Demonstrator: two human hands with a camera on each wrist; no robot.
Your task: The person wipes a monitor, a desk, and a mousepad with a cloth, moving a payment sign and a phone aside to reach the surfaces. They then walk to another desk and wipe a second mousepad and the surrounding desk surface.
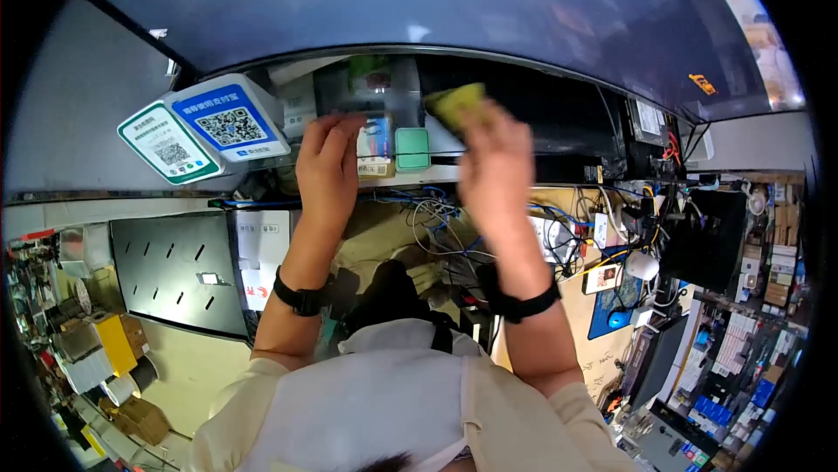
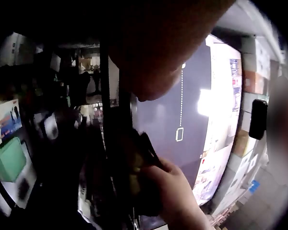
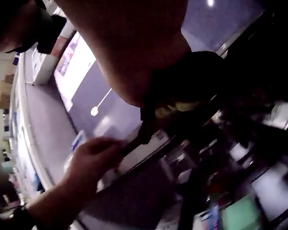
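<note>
My right hand [image 1: 499,153] holds a yellow-green piece that looks like a folded cloth [image 1: 456,106], raised in front of the dark shelf. My left hand [image 1: 328,158] is to its left with fingers bent. In the right wrist view a dark thin thing [image 3: 138,140] runs from the left fingertips toward the yellow-green piece; its kind is lost in shadow. Below and between the hands is a mint-green box [image 1: 413,148], beside a small printed box [image 1: 375,140]. Clear plastic packaging [image 1: 367,88] lies behind the left fingers.
A two-sided QR-code stand [image 1: 229,121] is left of the left hand. A large screen [image 1: 393,5] spans the far side. Tangled cables [image 1: 445,219] hang below the hands, with a white power strip [image 1: 552,238] to the right. A dark panel [image 1: 179,271] stands at left.
</note>
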